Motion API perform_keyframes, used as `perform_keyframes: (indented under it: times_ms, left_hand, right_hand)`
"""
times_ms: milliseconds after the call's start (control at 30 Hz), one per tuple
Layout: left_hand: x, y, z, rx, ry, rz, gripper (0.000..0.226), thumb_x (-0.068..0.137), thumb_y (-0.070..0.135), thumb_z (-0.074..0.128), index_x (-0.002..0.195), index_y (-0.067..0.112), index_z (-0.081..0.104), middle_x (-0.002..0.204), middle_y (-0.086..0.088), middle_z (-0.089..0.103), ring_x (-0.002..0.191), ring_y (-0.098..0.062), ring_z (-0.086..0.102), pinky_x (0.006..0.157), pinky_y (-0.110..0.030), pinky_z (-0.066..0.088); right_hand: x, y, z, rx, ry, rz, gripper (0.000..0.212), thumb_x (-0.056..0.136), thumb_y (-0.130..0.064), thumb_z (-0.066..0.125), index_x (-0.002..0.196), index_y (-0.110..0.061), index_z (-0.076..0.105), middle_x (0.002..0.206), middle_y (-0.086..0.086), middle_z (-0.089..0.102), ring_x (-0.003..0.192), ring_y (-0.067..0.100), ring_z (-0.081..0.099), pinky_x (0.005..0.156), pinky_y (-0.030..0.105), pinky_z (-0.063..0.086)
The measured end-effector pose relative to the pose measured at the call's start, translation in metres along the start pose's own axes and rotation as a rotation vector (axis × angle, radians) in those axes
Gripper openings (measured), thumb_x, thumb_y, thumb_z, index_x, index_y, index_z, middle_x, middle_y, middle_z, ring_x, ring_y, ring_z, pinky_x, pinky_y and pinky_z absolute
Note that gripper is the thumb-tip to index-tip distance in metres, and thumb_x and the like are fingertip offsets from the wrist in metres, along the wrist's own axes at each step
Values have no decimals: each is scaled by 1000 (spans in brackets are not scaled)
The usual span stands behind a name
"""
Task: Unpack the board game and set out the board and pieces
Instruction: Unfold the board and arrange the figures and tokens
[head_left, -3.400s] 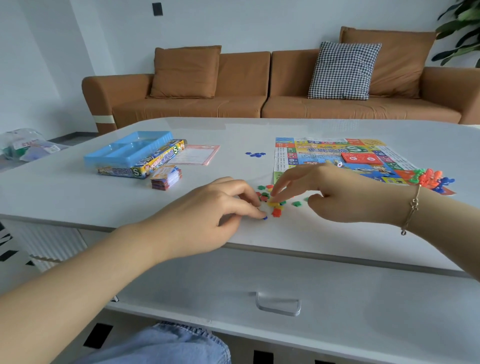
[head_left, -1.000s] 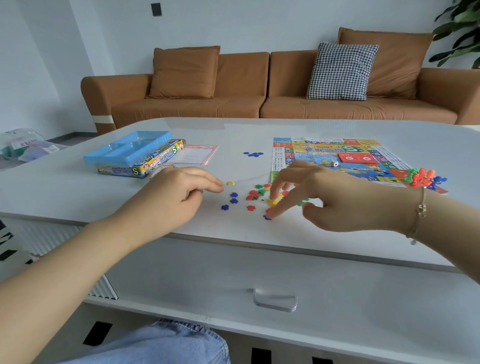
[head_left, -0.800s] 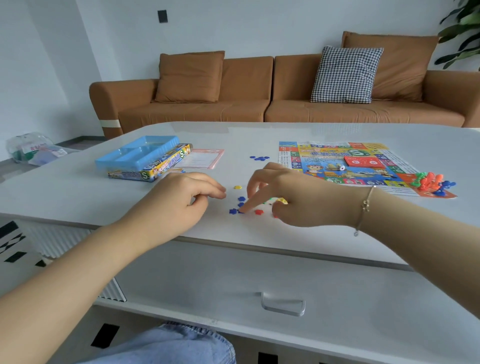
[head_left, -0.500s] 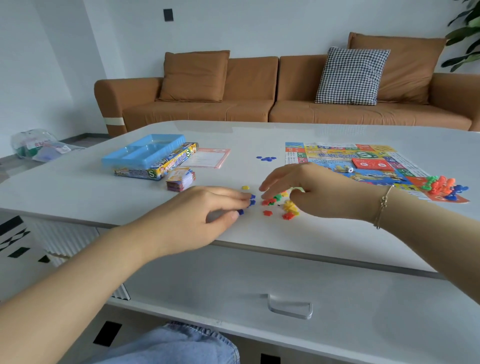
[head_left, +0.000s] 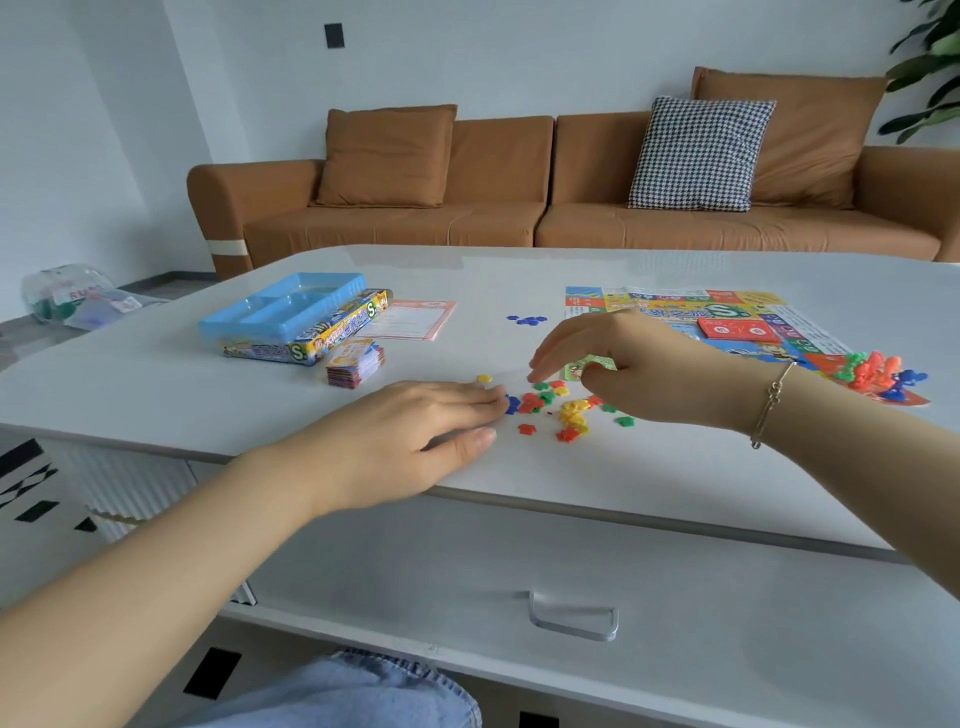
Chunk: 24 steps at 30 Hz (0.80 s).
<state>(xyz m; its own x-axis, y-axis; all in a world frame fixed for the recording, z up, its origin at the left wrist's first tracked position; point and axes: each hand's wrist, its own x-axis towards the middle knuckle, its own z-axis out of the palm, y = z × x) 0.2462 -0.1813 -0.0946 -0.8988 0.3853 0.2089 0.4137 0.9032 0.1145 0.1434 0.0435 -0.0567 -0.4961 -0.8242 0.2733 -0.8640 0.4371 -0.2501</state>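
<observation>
- We see our left hand lying low on the table, fingers stretched out nearly straight and holding nothing; its fingertips reach a blue token at the left edge of the tokens.
- Our right hand hovers just above the same tokens, fingers loosely spread and bent a little, thumb tucked beneath. It seems to hold nothing, though the palm side is hidden from us.
- The tokens are small red, green, yellow and blue bits scattered near the front edge, between our 2 hands. 1 yellow token sits a little apart, just behind the left fingertips.
- A small cluster of blue tokens lies farther back, well apart from the main scatter.
- The board lies flat and unfolded on the right half of the table, partly hidden by our right hand. A red card deck rests on it.
- A heap of pawns, orange, green and blue, sits at the board's near right corner.
- To the left, a blue tray rests on the box. A card stack lies just in front of the box, and a sheet lies flat beside it.
- A brown sofa stands behind the table.
</observation>
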Motion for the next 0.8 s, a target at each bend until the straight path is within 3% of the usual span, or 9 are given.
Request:
perform_keyframes:
  times_ms: [167, 300, 400, 467, 600, 733, 800]
  left_hand:
    - [13, 3, -2, 196, 65, 35, 69, 88, 57, 8, 133, 30, 52, 137, 22, 49, 133, -1, 34, 111, -28, 26]
    - [33, 5, -5, 321, 30, 20, 76, 85, 55, -2, 133, 30, 51, 134, 24, 50, 134, -1, 31, 108, -27, 18]
    - [51, 2, -6, 344, -8, -17, 58, 97, 46, 10, 130, 28, 54, 134, 21, 52, 132, -1, 32, 104, -23, 17]
    - [64, -5, -5, 335, -20, -30, 49, 101, 39, 16, 122, 22, 57, 129, 14, 56, 127, -6, 37, 104, -25, 22]
    - [93, -22, -4, 356, -74, -51, 68, 89, 44, 1, 109, 16, 60, 113, 3, 63, 114, -17, 47, 103, -40, 35]
    - [125, -36, -3, 301, -105, -187, 40, 97, 28, 17, 84, 12, 51, 91, -4, 58, 97, -25, 49, 89, -42, 43]
    - [138, -40, -2, 290, -122, -259, 38, 96, 29, 17, 84, 15, 50, 94, -5, 58, 97, -26, 49, 87, -42, 43]
  right_hand:
    - [-4, 8, -3, 12, 32, -7, 49, 79, 6, 44, 107, -23, 70, 117, -11, 62, 110, 6, 56, 98, 30, 44]
    - [-10, 14, -6, 10, 35, 14, 50, 78, 7, 43, 107, -24, 70, 115, -13, 62, 109, 6, 56, 98, 31, 44]
    - [-14, 17, -8, 0, 30, 26, 50, 79, 6, 42, 107, -25, 70, 112, -15, 60, 109, 5, 55, 99, 30, 43]
    - [-17, 20, -10, -6, 28, 30, 50, 79, 6, 42, 107, -25, 70, 111, -16, 60, 109, 6, 55, 99, 29, 43]
    - [-20, 26, -11, -19, 31, 45, 50, 80, 5, 42, 107, -26, 70, 109, -19, 59, 108, 3, 54, 96, 20, 40]
    - [-23, 36, -11, -44, 25, 76, 49, 80, 2, 43, 109, -28, 68, 115, -15, 60, 111, 5, 52, 99, 24, 40]
    - [-24, 41, -10, -64, 28, 83, 49, 81, 1, 42, 109, -30, 68, 117, -12, 62, 111, 7, 53, 99, 29, 42]
